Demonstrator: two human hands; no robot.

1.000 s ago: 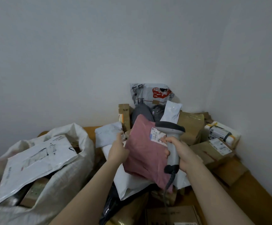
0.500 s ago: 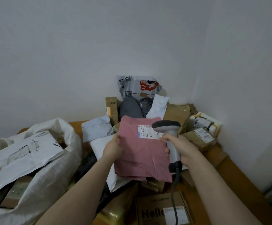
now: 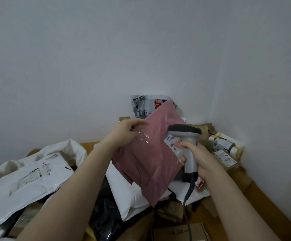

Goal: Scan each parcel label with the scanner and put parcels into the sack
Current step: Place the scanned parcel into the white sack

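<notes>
The left hand (image 3: 129, 132) pinched the pink parcel (image 3: 148, 159) above the pile and the right hand (image 3: 200, 159) gripped the scanner (image 3: 188, 141) crowding its label (image 3: 171, 142), so the scan could miss or the slick bag slip.

- pink parcel (image 3: 146, 159): thin glossy plastic film, crinkled below the left fingers (image 3: 134, 124)
- scanner (image 3: 190, 157): smooth matt grey plastic inside the right fingers (image 3: 181, 145)
- sack (image 3: 71, 148): coarse white woven plastic, left of both hands' fingers
- surface (image 3: 259, 204): smooth brown wood

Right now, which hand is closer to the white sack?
The left hand. It grips the pink parcel right of the sack; the right hand holds the scanner farther right.
</notes>
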